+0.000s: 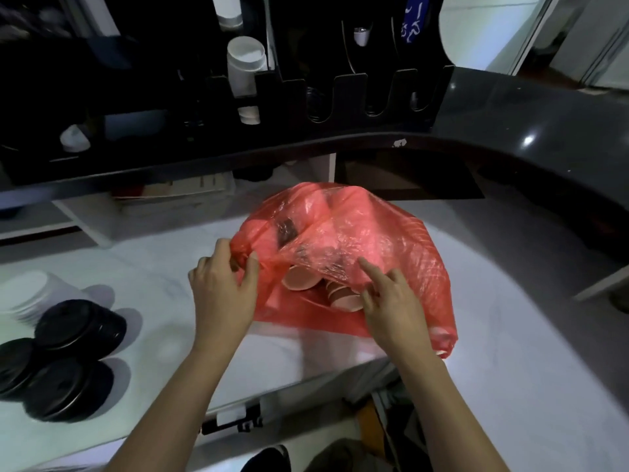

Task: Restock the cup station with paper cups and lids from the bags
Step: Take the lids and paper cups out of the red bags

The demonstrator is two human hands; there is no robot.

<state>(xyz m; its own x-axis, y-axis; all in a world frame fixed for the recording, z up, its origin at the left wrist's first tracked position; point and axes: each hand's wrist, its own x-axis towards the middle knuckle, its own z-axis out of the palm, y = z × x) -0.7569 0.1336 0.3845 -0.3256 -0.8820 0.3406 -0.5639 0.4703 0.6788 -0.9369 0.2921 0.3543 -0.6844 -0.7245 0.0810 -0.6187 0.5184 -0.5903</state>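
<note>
Pinching the bunched rim of the red plastic bag (343, 240), my left hand (223, 291) is keeping thumb and fingers curled around the gathered film and is lifting it to hold the mouth open. My right hand (391, 301) is working at the same opening, just to the right of that pinch: its index finger is stretched out against the film while the other fingers are curling at the rim of the nearest paper cups (340, 294); whether they are really gripping a cup I cannot tell. The cups are lying on their sides directly between both hands, mouths facing toward me, so I am judging the right hand the nearer one for drawing them out. To the left of the pinch, well apart, black lids (68, 356) are sitting in stacks on the white counter (163, 277). Beyond the bag, the dark cup station (354, 90) is standing with its slots, one holding white cups (243, 66).
</note>
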